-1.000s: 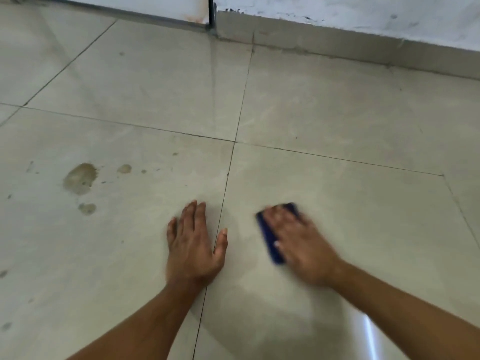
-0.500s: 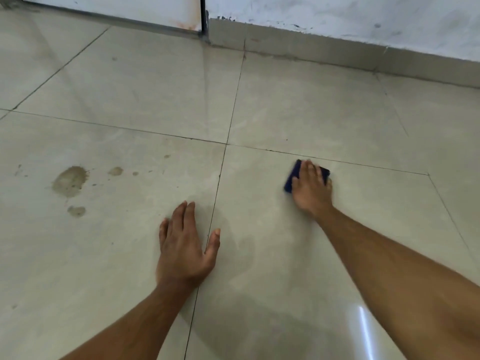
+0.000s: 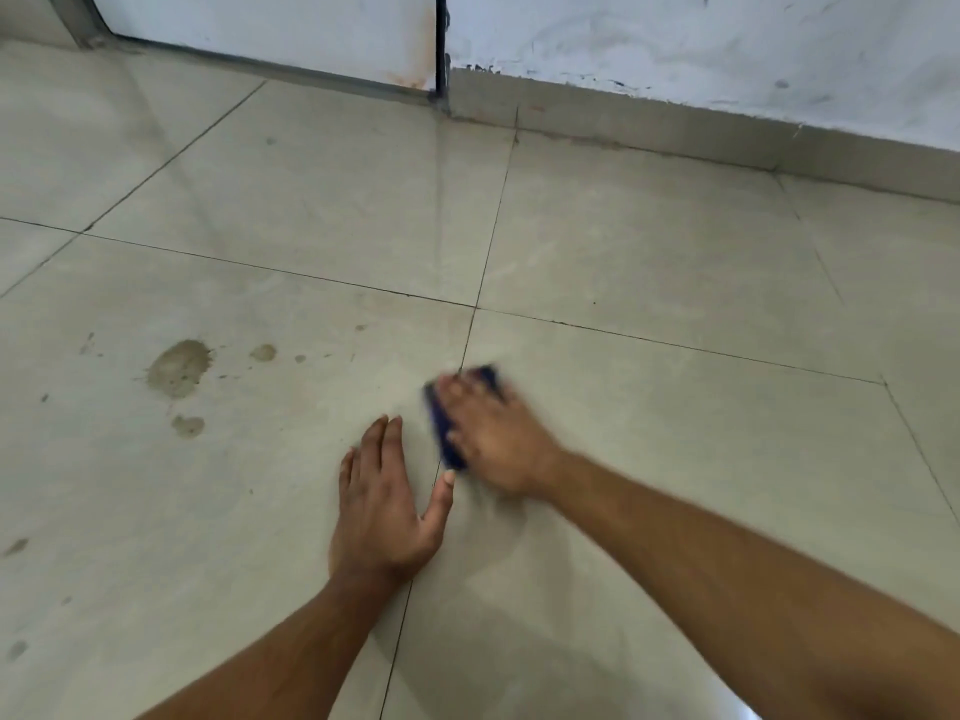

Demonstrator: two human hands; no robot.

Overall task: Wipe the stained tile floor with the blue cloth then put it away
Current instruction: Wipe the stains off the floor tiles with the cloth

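A folded blue cloth lies pressed on the pale tile floor under my right hand, which is blurred by motion; only the cloth's left and far edges show. My left hand rests flat on the floor just left of it, fingers spread, thumb almost touching the cloth, across a grout line. A large brown stain with smaller spots marks the tile to the left, well apart from the cloth.
A white scuffed wall with a tiled skirting runs along the far side. A white door with a dark frame stands at the far left. Small dark marks dot the left tile.
My right hand has dragged the cloth back from the far grout line toward me and to the left, next to my left hand. The left hand stays planted.
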